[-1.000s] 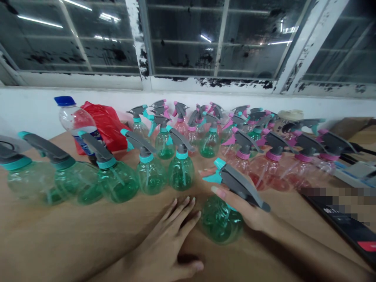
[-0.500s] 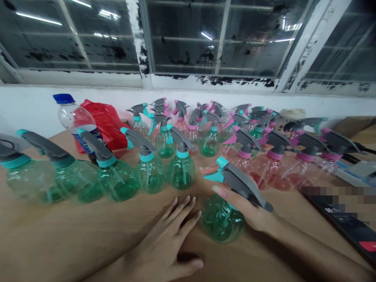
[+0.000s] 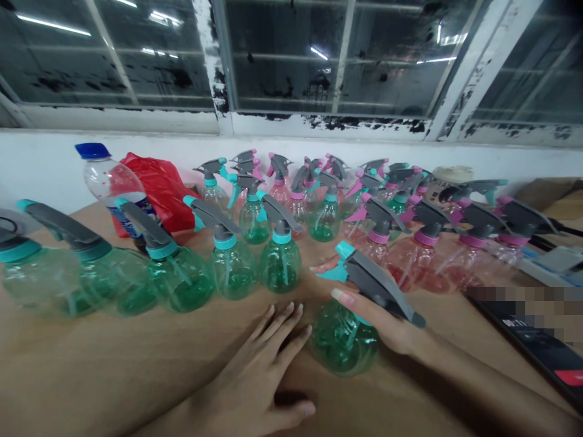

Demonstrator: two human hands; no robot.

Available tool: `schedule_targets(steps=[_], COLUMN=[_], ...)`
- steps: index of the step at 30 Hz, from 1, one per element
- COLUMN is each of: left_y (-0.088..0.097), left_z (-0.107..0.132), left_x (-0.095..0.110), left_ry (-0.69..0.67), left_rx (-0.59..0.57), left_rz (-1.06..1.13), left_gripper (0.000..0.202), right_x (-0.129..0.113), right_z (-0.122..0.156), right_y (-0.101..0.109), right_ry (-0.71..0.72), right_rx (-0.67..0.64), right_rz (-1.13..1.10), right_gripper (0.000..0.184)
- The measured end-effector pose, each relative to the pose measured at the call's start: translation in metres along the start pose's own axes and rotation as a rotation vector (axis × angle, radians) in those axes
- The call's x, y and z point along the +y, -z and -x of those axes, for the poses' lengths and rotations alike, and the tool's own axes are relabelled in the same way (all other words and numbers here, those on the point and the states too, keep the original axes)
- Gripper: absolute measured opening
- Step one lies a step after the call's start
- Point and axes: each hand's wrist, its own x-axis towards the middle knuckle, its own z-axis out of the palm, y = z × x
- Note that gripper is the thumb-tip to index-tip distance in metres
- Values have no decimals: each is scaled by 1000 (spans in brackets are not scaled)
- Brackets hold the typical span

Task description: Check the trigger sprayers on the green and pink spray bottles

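Observation:
My right hand (image 3: pixel 387 318) is wrapped round the neck of a green spray bottle (image 3: pixel 342 343), just under its grey and turquoise trigger head. The thumb lies across the near side and fingertips show beyond the trigger. The bottle stands slightly tilted at the front of the table. Flat on the tabletop to its left rests my left hand (image 3: pixel 268 370), fingers stretched out and holding nothing. Beyond that hand a row of green spray bottles runs leftward, the nearest one (image 3: pixel 281 264) upright with green liquid inside.
Pink spray bottles (image 3: pixel 426 261) stand in a row at the right, with more mixed bottles behind. A clear bottle with a blue cap (image 3: pixel 112 179) and a red plastic bag (image 3: pixel 159 188) are back left. A phone (image 3: pixel 528 340) lies on the wooden table (image 3: pixel 136 364) at right.
The view has shifted very slightly, so the left-hand bottles sit a little further left. Both hands and the held spray bottle keep their places.

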Motion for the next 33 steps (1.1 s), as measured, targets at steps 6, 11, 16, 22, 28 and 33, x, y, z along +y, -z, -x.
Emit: schedule_targets(steps=[6, 11, 16, 22, 28, 33], left_y=[-1, -1, 1, 2, 2, 2], left_z=[0, 0, 0, -1, -2, -2], left_x=[-1, 0, 0, 2, 2, 2], left_ry=[-8, -7, -3, 6, 2, 12], left_rx=[28, 48, 38, 24, 36, 7], left_rz=[2, 12, 21, 9, -11, -26], left_gripper=[79, 79, 79, 76, 75, 76], right_x=[-4, -2, 5, 8, 18, 26], right_z=[3, 2, -3, 6, 14, 18], right_y=[2, 5, 5, 13, 16, 19], right_ry=[-18, -1, -42, -111, -151, -171], right_rx=[68, 43, 4, 26, 52, 61], right_rz=[89, 39, -146, -148, -149, -157], right_gripper=[20, 18, 21, 25, 30, 26])
